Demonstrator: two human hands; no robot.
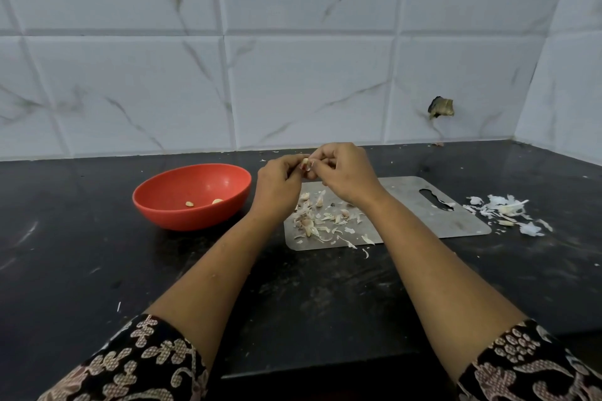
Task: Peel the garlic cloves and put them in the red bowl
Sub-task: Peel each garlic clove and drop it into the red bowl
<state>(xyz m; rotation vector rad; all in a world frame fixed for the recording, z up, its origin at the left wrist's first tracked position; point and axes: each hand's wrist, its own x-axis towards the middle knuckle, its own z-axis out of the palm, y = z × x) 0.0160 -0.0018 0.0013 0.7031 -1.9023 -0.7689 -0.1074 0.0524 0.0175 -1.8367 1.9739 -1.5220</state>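
A red bowl (169, 205) stands on the black counter at the left, with two peeled garlic cloves (190, 204) lying inside. Above the far end of a grey cutting board (456, 218), my left hand (277, 182) and my right hand (345, 172) meet fingertip to fingertip around one garlic clove (305, 163). Both hands pinch it; part of the clove is hidden by my fingers. Below my hands, several unpeeled cloves and loose skins (312, 221) lie scattered on the board's left half.
A pile of white garlic skins (508, 208) lies on the counter right of the board. The tiled wall stands close behind, with a broken hole (440, 107) in it. The black counter (81, 264) stretches toward me; its front edge runs between my forearms.
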